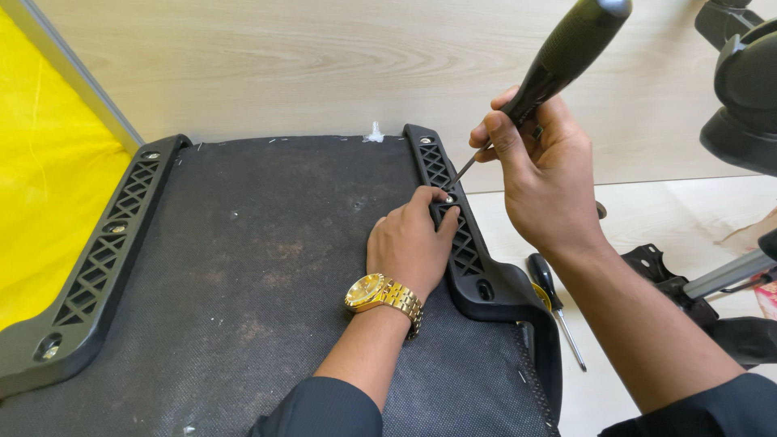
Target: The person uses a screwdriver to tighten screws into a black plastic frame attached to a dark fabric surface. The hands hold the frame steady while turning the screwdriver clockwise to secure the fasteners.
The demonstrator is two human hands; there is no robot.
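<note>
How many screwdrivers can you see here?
2: a black-handled screwdriver gripped in the right hand, tip at the right black bracket, and a second screwdriver lying on the floor beside it. Others may be hidden.

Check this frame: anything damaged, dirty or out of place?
The dark fabric panel shows pale, dusty stains across its middle, and white flecks dot its far edge. A spare screwdriver lies loose on the floor beside the right bracket. The right hand holds another screwdriver; nothing looks broken.
</note>
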